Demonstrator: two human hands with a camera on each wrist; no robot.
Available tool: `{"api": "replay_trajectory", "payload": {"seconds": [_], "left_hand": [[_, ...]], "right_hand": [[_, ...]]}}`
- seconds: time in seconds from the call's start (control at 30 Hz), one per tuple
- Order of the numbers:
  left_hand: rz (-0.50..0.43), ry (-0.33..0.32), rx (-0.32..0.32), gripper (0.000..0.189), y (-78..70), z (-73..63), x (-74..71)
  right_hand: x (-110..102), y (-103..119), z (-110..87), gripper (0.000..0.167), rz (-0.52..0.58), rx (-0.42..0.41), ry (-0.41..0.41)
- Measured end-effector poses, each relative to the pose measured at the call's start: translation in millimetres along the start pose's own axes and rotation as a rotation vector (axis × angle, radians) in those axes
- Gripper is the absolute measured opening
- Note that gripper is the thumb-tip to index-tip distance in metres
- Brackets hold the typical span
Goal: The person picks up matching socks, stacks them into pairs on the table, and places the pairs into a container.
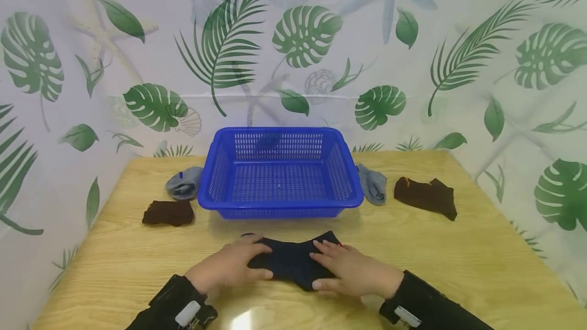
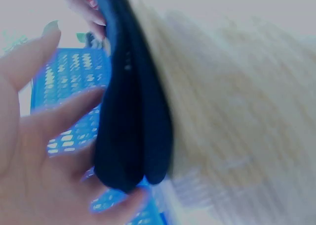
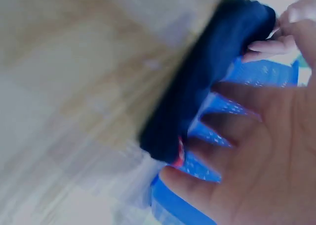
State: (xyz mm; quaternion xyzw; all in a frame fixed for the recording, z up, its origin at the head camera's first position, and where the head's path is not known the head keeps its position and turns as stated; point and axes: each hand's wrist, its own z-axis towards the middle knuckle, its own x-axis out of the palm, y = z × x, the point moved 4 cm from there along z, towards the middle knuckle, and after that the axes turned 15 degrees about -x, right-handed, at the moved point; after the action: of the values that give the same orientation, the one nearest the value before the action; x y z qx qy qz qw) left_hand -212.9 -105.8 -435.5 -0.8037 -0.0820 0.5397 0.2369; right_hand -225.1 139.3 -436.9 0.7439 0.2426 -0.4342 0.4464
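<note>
A pair of dark navy socks (image 1: 293, 258) lies flat on the table in front of the basket. My left hand (image 1: 234, 264) rests its spread fingers on the left end of the socks. On their right end lie the fingers of my right hand (image 1: 350, 269), also extended. In the left wrist view two dark layers of the socks (image 2: 123, 101) lie against each other beside the fingers. A small red mark shows at one end of the socks (image 3: 197, 91) in the right wrist view, close to the fingertips.
Behind the socks stands a blue plastic basket (image 1: 281, 210). A grey sock bundle (image 1: 183, 183) and a dark brown one (image 1: 168, 213) lie left of it. To its right are another grey bundle (image 1: 373, 185) and brown socks (image 1: 426, 196). A leaf-patterned sheet (image 1: 293, 75) hangs behind the table.
</note>
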Motion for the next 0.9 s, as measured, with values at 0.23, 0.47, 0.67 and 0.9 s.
{"api": "replay_trajectory", "payload": {"seconds": [0.23,0.47,0.67,0.9], "left_hand": [[-0.109,-0.381,-0.103,0.03,18.7,0.7,-21.4],[-0.103,-0.258,-0.197,0.045,33.9,13.2,-12.6],[-0.078,-0.247,-0.215,0.035,35.3,19.3,-9.4],[-0.112,-0.233,-0.193,0.024,36.5,18.7,-9.5]], "right_hand": [[-25,-15,3.1,0.036,-0.125,0.118,-0.324],[-23,-31,5.5,0.022,-0.057,0.349,-0.31],[-19,-41,9.2,0.035,0.052,0.362,-0.323],[-21,-43,5.5,0.03,0.146,0.289,-0.358]]}}
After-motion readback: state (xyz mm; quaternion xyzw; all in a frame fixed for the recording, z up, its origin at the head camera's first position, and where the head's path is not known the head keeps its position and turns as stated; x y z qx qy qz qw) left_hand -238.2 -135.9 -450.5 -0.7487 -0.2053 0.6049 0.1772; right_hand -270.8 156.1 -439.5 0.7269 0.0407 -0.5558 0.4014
